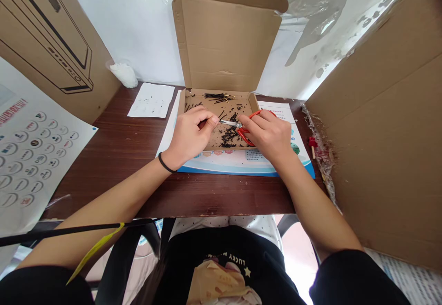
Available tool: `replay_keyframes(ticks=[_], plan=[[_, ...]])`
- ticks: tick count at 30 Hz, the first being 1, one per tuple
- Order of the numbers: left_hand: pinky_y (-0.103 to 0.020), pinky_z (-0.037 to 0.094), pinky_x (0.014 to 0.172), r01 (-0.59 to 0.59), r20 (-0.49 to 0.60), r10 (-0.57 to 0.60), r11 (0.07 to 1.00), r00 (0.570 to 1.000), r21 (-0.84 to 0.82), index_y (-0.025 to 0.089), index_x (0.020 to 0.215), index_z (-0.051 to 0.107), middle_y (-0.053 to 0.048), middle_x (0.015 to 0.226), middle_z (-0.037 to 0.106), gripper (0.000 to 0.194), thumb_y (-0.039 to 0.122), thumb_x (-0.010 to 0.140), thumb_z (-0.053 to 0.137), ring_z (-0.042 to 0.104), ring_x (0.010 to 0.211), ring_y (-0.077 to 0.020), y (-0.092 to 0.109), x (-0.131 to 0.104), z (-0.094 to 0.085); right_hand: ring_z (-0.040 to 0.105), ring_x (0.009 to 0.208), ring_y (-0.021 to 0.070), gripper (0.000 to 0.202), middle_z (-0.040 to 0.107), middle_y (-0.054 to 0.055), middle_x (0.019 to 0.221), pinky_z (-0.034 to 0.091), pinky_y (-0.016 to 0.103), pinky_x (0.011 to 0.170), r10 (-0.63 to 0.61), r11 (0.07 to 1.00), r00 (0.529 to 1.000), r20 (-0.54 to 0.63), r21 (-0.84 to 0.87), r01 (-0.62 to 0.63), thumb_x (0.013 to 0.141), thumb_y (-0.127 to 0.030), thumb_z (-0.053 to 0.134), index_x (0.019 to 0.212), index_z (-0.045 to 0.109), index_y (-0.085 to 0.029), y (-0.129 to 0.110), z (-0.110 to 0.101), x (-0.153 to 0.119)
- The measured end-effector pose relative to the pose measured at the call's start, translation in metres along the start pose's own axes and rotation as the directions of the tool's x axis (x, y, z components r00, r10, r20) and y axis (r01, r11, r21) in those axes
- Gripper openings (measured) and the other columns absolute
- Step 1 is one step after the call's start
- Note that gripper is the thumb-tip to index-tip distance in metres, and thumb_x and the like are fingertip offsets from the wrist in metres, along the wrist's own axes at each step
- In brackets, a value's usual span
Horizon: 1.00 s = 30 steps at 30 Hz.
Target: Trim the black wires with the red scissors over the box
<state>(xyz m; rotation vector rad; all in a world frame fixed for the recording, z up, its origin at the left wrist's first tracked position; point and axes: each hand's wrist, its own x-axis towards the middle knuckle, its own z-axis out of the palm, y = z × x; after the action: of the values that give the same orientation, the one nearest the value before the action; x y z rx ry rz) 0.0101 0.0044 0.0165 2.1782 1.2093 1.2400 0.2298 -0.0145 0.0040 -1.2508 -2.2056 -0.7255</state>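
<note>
My right hand [267,132] grips a pair of scissors [244,135] with red handles, its blades pointing left toward my left hand [195,132]. The left thumb and fingers are pinched together at the blade tips; what they hold is too small to name, perhaps a thin dark piece. Both hands are over an open cardboard box [224,72] whose lid stands up at the back. Inside it lie many short black cut bits [229,135] and, toward the rear, a bundle of thin black sticks with gold-coloured ends [218,97].
The box rests on a printed blue and white sheet [221,164] on a dark wooden table [214,197]. Left of it lies a white paper [152,100] with small dark specks. Large cardboard panels stand left [51,43] and right [386,125]. A small red object [312,142] lies at right.
</note>
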Motion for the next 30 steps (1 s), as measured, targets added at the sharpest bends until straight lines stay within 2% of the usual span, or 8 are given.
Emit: replay_keyframes(ticks=[9, 15, 19, 22, 26, 30], plan=[[-0.028, 0.041, 0.065, 0.112, 0.05, -0.11, 0.992, 0.993, -0.057, 0.016, 0.074, 0.071, -0.003, 0.071, 0.066, 0.022, 0.025, 0.088, 0.056, 0.055, 0.067, -0.0142, -0.004, 0.002, 0.002, 0.057, 0.071, 0.0138, 0.029, 0.067, 0.001, 0.067, 0.025, 0.031, 0.051, -0.079, 0.995, 0.994, -0.08, -0.068, 0.074, 0.096, -0.014, 0.044, 0.099, 0.073, -0.021, -0.003, 0.007, 0.002], [-0.028, 0.04, 0.063, 0.182, 0.078, -0.172, 0.971, 0.982, -0.152, 0.015, 0.07, 0.068, -0.002, 0.066, 0.064, 0.023, 0.027, 0.087, 0.057, 0.053, 0.063, -0.0131, -0.002, 0.003, 0.002, 0.055, 0.069, 0.0139, 0.026, 0.065, 0.002, 0.066, 0.023, 0.031, 0.05, -0.031, 0.999, 1.0, -0.001, -0.012, 0.031, 0.096, -0.02, 0.047, 0.097, 0.073, -0.02, -0.004, 0.01, 0.0], [-0.025, 0.033, 0.053, 0.254, 0.121, -0.232, 0.943, 0.965, -0.214, 0.016, 0.071, 0.069, 0.001, 0.055, 0.055, 0.025, 0.031, 0.086, 0.056, 0.043, 0.052, -0.0104, -0.005, 0.003, 0.002, 0.052, 0.062, 0.0125, 0.028, 0.062, 0.001, 0.06, 0.022, 0.03, 0.048, -0.071, 0.997, 0.995, -0.074, -0.025, 0.07, 0.096, -0.019, 0.045, 0.092, 0.073, -0.018, -0.005, 0.016, -0.002], [-0.025, 0.032, 0.052, 0.276, 0.132, -0.252, 0.938, 0.959, -0.212, 0.015, 0.073, 0.071, 0.001, 0.055, 0.055, 0.025, 0.032, 0.084, 0.058, 0.042, 0.052, -0.01, -0.007, 0.004, 0.003, 0.052, 0.06, 0.0119, 0.029, 0.062, 0.001, 0.06, 0.023, 0.03, 0.047, -0.088, 0.996, 0.99, -0.108, -0.025, 0.086, 0.097, -0.02, 0.045, 0.088, 0.073, -0.018, -0.005, 0.019, -0.002], [-0.026, 0.04, 0.06, 0.281, 0.125, -0.262, 0.945, 0.957, -0.169, 0.014, 0.076, 0.073, -0.002, 0.066, 0.065, 0.025, 0.031, 0.085, 0.057, 0.051, 0.061, -0.0122, -0.006, 0.005, 0.002, 0.056, 0.061, 0.0132, 0.024, 0.065, 0.001, 0.061, 0.027, 0.029, 0.049, -0.022, 0.998, 0.998, -0.065, 0.053, 0.025, 0.095, -0.029, 0.053, 0.087, 0.074, -0.019, -0.005, 0.024, -0.003], [-0.028, 0.043, 0.068, 0.235, 0.113, -0.223, 0.965, 0.968, -0.117, 0.014, 0.076, 0.072, -0.004, 0.075, 0.071, 0.023, 0.027, 0.085, 0.055, 0.058, 0.069, -0.014, -0.004, 0.007, 0.0, 0.059, 0.062, 0.0151, 0.026, 0.07, 0.004, 0.069, 0.037, 0.027, 0.055, 0.063, 0.965, 0.998, -0.031, 0.257, -0.053, 0.089, -0.042, 0.063, 0.092, 0.075, -0.019, -0.004, 0.03, -0.005]])
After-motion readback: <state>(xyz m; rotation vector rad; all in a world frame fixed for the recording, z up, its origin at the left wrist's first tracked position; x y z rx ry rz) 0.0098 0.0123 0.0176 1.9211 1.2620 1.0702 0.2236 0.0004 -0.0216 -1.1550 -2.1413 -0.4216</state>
